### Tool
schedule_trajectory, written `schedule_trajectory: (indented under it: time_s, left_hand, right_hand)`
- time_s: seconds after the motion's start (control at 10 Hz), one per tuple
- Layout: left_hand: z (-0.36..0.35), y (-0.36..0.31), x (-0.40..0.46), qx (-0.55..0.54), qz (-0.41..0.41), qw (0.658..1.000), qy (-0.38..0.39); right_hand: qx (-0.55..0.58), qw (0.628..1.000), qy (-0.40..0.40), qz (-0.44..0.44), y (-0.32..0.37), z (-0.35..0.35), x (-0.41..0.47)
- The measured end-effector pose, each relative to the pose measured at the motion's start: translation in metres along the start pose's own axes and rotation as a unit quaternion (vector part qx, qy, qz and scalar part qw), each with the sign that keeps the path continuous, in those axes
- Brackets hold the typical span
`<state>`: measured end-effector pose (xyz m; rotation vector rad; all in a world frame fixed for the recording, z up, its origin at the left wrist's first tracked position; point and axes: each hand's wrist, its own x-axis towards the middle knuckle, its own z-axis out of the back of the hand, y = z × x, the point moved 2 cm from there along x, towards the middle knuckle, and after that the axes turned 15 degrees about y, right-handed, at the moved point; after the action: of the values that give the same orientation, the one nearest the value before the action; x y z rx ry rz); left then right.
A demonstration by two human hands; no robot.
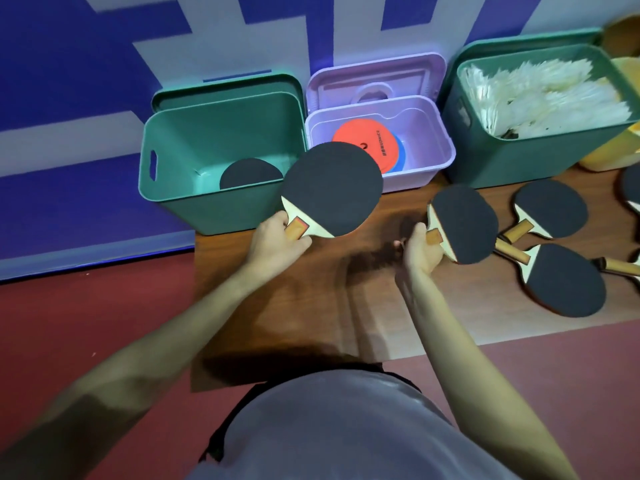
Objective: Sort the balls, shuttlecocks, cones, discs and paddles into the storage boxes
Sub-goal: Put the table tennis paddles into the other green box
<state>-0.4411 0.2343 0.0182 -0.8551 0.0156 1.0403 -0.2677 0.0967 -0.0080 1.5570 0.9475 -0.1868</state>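
Observation:
My left hand (277, 237) grips the handle of a black-faced paddle (332, 187), held up in front of the left green box (166, 188), which has another paddle (251, 173) inside. My right hand (420, 251) grips the handle of a second paddle (464, 223) just above the wooden board. Two more paddles (550, 207) (568, 280) lie on the board to the right. The pink box (426, 157) holds an orange disc (363, 138) on top of a blue one. The right green box (519, 161) is full of white shuttlecocks (550, 95).
The boxes stand in a row against a blue and white wall on a wooden board (311, 289) over red floor. Parts of further paddles (632, 192) show at the right edge. A yellow container (620, 147) sits behind the right green box.

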Motion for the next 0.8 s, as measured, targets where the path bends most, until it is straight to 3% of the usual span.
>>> schedule_trajectory:
  time_s: [0.2, 0.4, 0.6, 0.8]
  left_hand:
    - [0.087, 0.014, 0.019, -0.008, 0.004, 0.998, -0.065]
    - [0.161, 0.050, 0.054, -0.022, 0.058, 0.998, -0.027]
    - [0.181, 0.087, 0.094, -0.028, 0.113, 0.989, 0.090]
    - [0.174, 0.102, 0.131, -0.006, 0.111, 0.970, 0.215]
  right_hand:
    - [-0.109, 0.991, 0.016, 0.081, 0.011, -0.062, -0.017]
    - [-0.212, 0.961, 0.129, 0.122, 0.010, -0.121, -0.018]
    - [-0.253, 0.937, 0.221, 0.101, 0.014, -0.168, -0.014]
    - [-0.296, 0.923, 0.235, 0.076, 0.006, -0.195, -0.008]
